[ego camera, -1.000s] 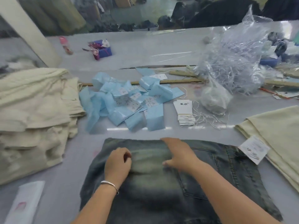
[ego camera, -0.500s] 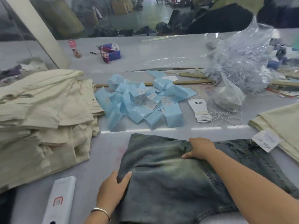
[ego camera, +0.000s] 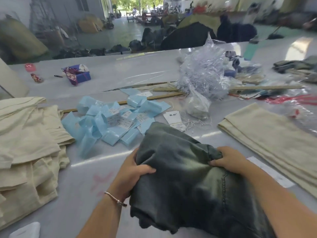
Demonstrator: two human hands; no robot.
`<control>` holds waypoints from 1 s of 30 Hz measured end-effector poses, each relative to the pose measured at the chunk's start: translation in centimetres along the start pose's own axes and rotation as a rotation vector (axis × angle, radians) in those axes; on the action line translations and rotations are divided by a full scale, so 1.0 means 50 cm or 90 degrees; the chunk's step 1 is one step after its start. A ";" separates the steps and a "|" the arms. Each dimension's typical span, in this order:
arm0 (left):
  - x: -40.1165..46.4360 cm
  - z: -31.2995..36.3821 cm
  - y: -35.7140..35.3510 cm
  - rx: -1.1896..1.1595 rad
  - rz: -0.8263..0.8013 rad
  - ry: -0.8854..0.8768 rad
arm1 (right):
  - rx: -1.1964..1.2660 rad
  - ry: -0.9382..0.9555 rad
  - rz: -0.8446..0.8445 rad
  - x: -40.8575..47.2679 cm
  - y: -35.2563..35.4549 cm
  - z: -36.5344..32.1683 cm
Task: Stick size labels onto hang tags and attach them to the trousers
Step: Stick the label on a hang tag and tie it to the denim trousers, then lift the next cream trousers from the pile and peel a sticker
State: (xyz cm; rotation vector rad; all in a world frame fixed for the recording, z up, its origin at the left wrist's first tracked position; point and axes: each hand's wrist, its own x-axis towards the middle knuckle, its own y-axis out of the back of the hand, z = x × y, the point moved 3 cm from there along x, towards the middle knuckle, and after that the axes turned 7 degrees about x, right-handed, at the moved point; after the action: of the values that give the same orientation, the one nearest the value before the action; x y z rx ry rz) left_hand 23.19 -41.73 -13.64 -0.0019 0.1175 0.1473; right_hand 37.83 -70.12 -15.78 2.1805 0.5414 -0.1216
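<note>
Folded dark washed-denim trousers (ego camera: 181,170) are lifted off the table in front of me. My left hand (ego camera: 132,170) grips their left edge, thumb on top. My right hand (ego camera: 228,160) grips the bunched fabric on the right side. Behind the jeans lies a small stack of white hang tags (ego camera: 173,118) with loose strings. To its left is a heap of blue backing strips with white size labels (ego camera: 116,120).
A pile of cream trousers (ego camera: 27,145) fills the left of the table. More folded cream trousers (ego camera: 267,134) lie on the right. A clear bag of plastic strings (ego camera: 204,78) stands behind the tags. A white object (ego camera: 25,231) sits at the near left edge.
The jeans went from lying flat on the table to being bunched and lifted. Both hands moved from pressing the fabric to gripping its sides. The camera view tilted upward.
</note>
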 end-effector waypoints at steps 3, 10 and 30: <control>0.056 0.098 -0.092 -0.021 -0.072 -0.041 | 0.123 0.018 0.145 -0.095 0.153 0.039; 0.195 0.280 -0.417 -0.055 -0.222 -0.184 | 0.153 -0.014 0.376 -0.303 0.479 0.173; 0.642 -0.098 -0.930 0.910 -0.302 -0.175 | -0.233 -0.163 0.081 0.086 0.458 0.607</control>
State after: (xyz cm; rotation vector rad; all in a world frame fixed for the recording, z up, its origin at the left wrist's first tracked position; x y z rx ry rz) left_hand 60.99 -83.09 -22.56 1.4029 -0.0746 -0.4351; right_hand 54.46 -104.44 -19.09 1.8019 0.2549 -0.2131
